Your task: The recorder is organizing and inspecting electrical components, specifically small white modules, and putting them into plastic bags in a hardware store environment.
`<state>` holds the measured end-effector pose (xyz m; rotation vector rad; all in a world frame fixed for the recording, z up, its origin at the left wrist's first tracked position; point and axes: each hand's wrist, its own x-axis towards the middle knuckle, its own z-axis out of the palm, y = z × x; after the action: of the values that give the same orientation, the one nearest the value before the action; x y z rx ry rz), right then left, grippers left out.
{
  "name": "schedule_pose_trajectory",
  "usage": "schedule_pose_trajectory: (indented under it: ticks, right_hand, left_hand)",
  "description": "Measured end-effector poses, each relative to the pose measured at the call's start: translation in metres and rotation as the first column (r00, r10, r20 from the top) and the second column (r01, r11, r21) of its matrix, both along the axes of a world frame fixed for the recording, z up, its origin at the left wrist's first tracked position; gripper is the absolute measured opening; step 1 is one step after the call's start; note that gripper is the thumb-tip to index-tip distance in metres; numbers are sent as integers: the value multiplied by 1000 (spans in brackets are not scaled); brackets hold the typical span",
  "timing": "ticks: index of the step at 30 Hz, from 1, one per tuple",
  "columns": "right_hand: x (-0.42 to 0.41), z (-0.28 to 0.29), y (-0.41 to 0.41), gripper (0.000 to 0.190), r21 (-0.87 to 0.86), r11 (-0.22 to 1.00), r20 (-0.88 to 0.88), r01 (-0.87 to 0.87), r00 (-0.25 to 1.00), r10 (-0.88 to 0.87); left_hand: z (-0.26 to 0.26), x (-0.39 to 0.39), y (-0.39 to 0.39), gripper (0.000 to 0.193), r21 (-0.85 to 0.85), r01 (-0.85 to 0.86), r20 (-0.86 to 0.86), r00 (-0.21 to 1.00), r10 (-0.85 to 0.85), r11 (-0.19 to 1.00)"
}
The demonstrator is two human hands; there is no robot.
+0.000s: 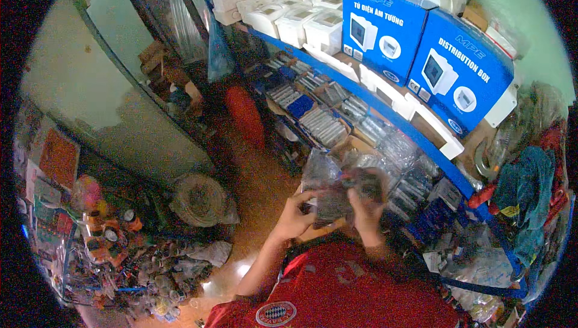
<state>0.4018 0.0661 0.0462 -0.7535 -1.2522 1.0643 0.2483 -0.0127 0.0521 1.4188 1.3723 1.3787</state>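
My left hand (295, 216) grips the side of a clear plastic bag (319, 170) that appears to hold something dark. My right hand (366, 217) is blurred; its thumb lies against a dark object (371, 182) at the right side of the bag. What that object is cannot be made out. Both hands are close together in front of my red shirt. Just beyond them, a shelf carries rows of packed silvery tubular pieces (323, 126) in open cardboard boxes, with more plastic-wrapped packs (397, 145) beside them.
A blue shelf edge (397, 116) runs diagonally above the packs. On it stand two blue distribution box cartons (384, 25) and several white plastic enclosures (289, 21). A coil (198, 199) leans by the left wall, near heaped small parts (158, 265). Teal cloth (526, 192) hangs at right.
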Motion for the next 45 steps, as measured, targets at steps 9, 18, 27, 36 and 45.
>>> schedule_pose_trajectory:
  ticks: [9, 18, 27, 36, 45]
  right_hand:
    - [62, 32, 26, 43, -63, 993, 161, -100, 981, 109]
    - [22, 29, 0, 47, 10, 858, 526, -513, 733, 432]
    - [54, 39, 24, 47, -167, 904, -184, -394, 913, 364]
    - [79, 46, 67, 57, -52, 786, 14, -617, 786, 618]
    - [55, 45, 59, 55, -197, 524, -23, -829, 538, 843]
  left_hand:
    - [10, -11, -1, 36, -160, -31, 26, 999, 35, 987]
    - [19, -4, 1, 41, 82, 25, -325, 946, 3, 996]
    - [28, -8, -13, 33, 112, 76, -283, 958, -41, 991]
    - [22, -40, -23, 18, -53, 368, 139, 923, -358, 929]
    - [9, -50, -23, 34, 27, 543, 195, 820, -538, 839]
